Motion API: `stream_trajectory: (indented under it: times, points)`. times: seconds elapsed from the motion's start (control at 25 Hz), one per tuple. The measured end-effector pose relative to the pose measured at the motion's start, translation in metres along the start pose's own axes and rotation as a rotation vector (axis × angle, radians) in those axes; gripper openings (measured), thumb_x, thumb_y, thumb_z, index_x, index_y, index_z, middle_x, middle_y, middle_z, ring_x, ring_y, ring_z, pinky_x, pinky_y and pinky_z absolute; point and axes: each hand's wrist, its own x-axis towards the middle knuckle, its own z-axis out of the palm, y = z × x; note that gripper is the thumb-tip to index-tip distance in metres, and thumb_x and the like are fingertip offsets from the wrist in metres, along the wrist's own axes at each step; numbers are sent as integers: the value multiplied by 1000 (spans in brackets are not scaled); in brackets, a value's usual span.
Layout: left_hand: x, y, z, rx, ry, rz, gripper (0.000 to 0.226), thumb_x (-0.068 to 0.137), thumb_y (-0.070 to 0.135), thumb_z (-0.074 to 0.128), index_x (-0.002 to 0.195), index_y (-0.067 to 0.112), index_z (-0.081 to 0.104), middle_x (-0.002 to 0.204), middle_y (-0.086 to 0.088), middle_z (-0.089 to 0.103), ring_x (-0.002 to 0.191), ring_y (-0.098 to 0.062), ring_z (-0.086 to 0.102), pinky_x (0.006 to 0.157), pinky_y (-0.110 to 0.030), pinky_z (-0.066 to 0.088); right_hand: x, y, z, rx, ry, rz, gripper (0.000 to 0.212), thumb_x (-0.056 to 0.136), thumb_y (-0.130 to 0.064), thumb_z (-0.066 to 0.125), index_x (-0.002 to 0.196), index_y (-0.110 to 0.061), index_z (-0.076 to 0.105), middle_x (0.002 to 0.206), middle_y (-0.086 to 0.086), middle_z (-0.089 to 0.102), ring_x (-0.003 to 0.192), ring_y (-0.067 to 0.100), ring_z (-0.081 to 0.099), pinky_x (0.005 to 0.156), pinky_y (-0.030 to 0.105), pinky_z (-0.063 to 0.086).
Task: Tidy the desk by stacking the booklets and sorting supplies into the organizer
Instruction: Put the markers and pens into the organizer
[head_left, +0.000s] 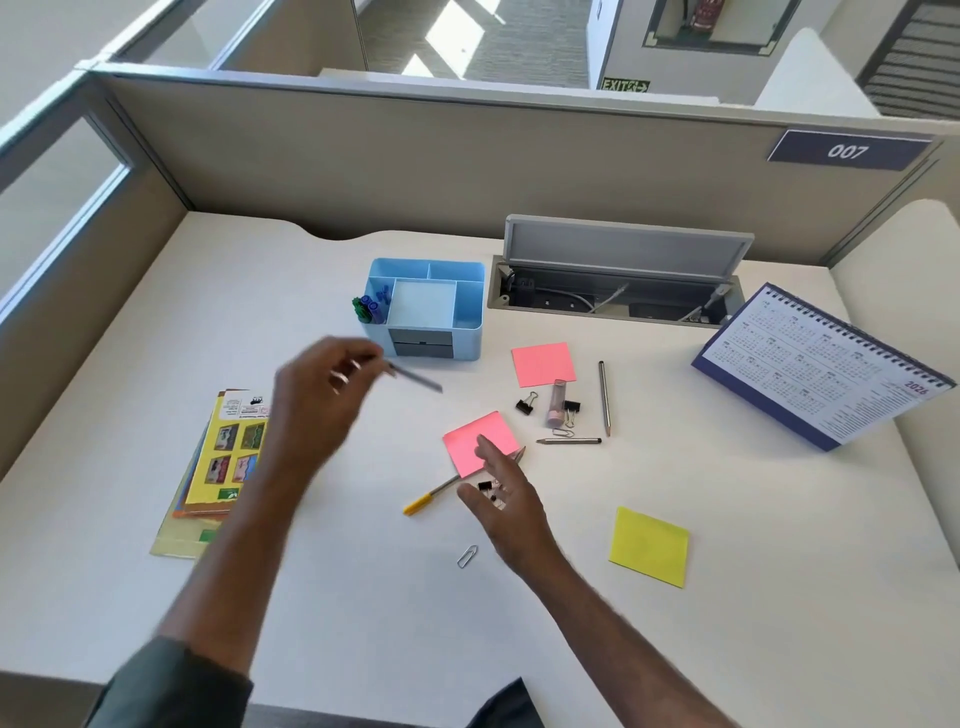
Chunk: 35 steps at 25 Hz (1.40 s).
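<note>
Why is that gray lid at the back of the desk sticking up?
It is open. The gray flap stands tilted up, so the cable tray beneath shows sockets and cables inside.

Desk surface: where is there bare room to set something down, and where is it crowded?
Free: the far-left corner behind the booklets and left of the organizer; the near edge below the yellow sticky pad. Crowded: the middle, around both pink pads, with pencils and binder clips.

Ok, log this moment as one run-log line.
left hand: holds grey pencil, near light-blue plastic organizer | right hand: open above small black binder clips | stacked booklets: desk left
</note>
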Motion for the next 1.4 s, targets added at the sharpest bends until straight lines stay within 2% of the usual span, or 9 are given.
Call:
stream_trajectory:
  times: [0.12, 0.2, 0.32, 0.56, 0.68, 0.8, 0.88, 1.2, 1.4]
  points:
    - [62, -6, -24, 105, 225, 80, 11, 93, 18, 69, 102, 22, 73, 94, 6, 71, 73, -2, 61, 71, -15, 50, -7, 13, -4, -38, -13, 42, 63, 90, -29, 69, 145, -43, 40, 142, -21, 50, 126, -12, 43, 94, 11, 36]
    - [100, -19, -27, 179, 274, 100, 14, 93, 21, 66, 102, 15, 75, 99, -1, 73, 74, -11, 64, 72, -20, 53, -12, 21, -5, -40, -6, 63, 62, 90, -26, 70, 144, -41, 42, 139, -19, 53, 125, -12, 44, 98, 15, 38]
    - [142, -46, -15, 291, 209, 103, 18, 90, 20, 63, 100, 12, 75, 98, -4, 74, 72, -23, 67, 75, -29, 55, -18, 32, -3, -56, -19, 87, 57, 90, -26, 69, 138, -46, 45, 133, -19, 57, 124, -8, 48, 103, 25, 42]
    - [167, -81, 21, 560, 43, -65, 20, 91, 16, 62, 104, 15, 77, 107, -10, 74, 97, -35, 66, 80, -40, 51, -25, 49, -3, -81, -46, 130, 57, 89, -27, 68, 138, -45, 46, 133, -21, 56, 124, -10, 47, 97, 21, 39]
    - [166, -92, 32, 678, -73, -100, 26, 93, 9, 57, 109, 16, 77, 113, -13, 73, 101, -40, 64, 84, -44, 51, -22, 53, 1, -148, -81, 129, 56, 89, -29, 67, 136, -49, 44, 136, -21, 54, 127, -7, 46, 103, 23, 39]
    - [164, -95, 39, 733, -160, -120, 39, 89, -4, 57, 119, 16, 73, 118, -11, 72, 107, -36, 62, 89, -44, 49, -9, 57, 6, -304, -170, 80, 57, 93, -33, 61, 146, -36, 39, 146, -14, 46, 136, 2, 39, 115, 31, 32]
    - [163, -97, 39, 737, -192, -127, 44, 89, -5, 58, 125, 17, 70, 119, -7, 73, 112, -32, 61, 91, -44, 47, 1, 54, 10, -442, -224, 55, 58, 96, -33, 57, 150, -27, 35, 153, -9, 39, 140, 7, 34, 117, 29, 28]
    - [150, -98, 32, 693, -138, -142, 53, 87, -8, 53, 131, 19, 66, 126, -5, 71, 118, -34, 58, 95, -46, 45, 28, 37, 33, -742, -222, -231, 52, 93, -20, 59, 143, -13, 45, 139, 4, 55, 123, 29, 50, 102, 40, 42]
    - [127, -92, 30, 641, -92, -136, 45, 96, -3, 50, 132, 18, 65, 130, -8, 68, 121, -35, 54, 95, -47, 44, 42, 37, 45, -907, -180, -378, 35, 86, -14, 57, 121, -17, 57, 117, 0, 63, 94, 30, 58, 77, 39, 48]
